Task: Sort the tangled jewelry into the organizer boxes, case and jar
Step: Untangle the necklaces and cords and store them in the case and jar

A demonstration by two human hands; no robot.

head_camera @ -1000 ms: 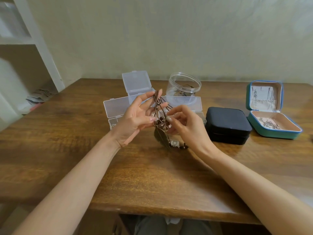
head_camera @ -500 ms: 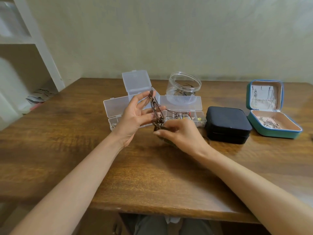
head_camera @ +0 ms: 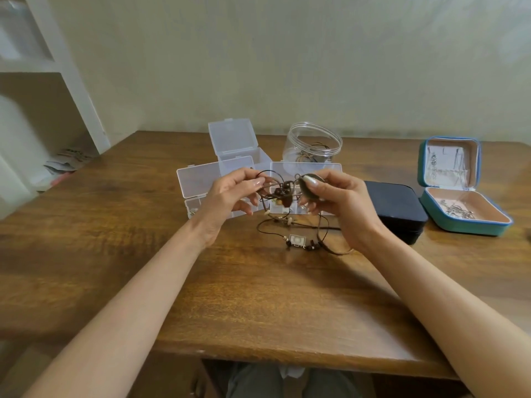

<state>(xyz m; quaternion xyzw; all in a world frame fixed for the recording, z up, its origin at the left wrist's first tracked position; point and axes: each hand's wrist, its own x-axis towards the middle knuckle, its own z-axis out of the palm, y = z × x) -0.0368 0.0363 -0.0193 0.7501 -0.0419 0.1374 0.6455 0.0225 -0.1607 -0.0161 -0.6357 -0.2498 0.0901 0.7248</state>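
**Brown wooden desk (head_camera: 258,297), and a knot of cords between my two hands**

The desk runs back to a pale wall (head_camera: 287,67), with a white shelf unit (head_camera: 66,67) off on my left. Both hands are up over the middle of the wood.

My left hand (head_camera: 227,196) pinches a dark cord loop between thumb and forefinger, the other fingers (head_camera: 247,209) curled under. My right hand (head_camera: 342,202) grips an oval pendant (head_camera: 305,187), thumb pressed on its face. Between them hangs the tangle of jewelry (head_camera: 280,194): brown cords, dark beads and a few pale ones, all knotted together. Its lower strands trail onto the desk, where a small square pendant (head_camera: 296,240) lies flat between my wrists.

Behind the tangle stand clear plastic organizers with their lids up. The left box (head_camera: 198,182) and the right box (head_camera: 304,170) are partly hidden by my hands, and the back box (head_camera: 232,137) is behind them. Small bits show in the compartments, too small for me to tell. The clear jar (head_camera: 313,145) sits behind the right box, uncovered, with some cords inside.

Right of my right hand sits a black case (head_camera: 396,208), closed. Beyond it is a teal case (head_camera: 465,222), open, with silvery pieces in its tray and on its lid.
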